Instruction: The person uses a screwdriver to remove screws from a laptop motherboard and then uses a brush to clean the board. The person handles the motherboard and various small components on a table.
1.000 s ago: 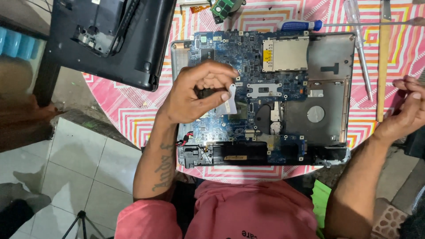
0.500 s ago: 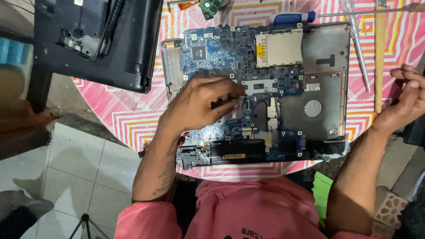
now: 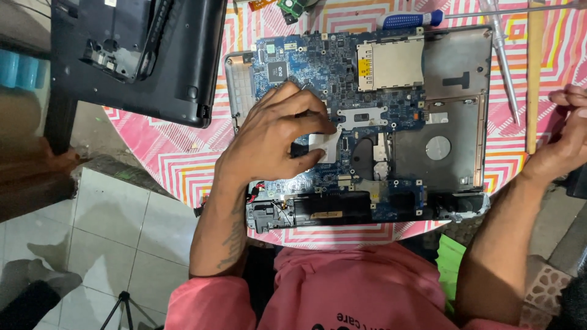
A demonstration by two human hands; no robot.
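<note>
The left hand [image 3: 278, 137] pinches a small white pad [image 3: 324, 145] against the blue motherboard [image 3: 318, 67] in the opened laptop base [image 3: 452, 116], steadying it; the right hand [image 3: 565, 137] rests curled at the table's [image 3: 159, 159] edge, holding nothing visible

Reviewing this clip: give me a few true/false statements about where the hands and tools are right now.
1. The left hand rests on the blue circuit board. True.
2. The right hand grips the blue-handled screwdriver. False: the screwdriver lies untouched beyond the board.
3. The black laptop cover overhangs the table's left edge. True.
4. The tablecloth is plain green. False: it is pink with zigzag stripes.
</note>
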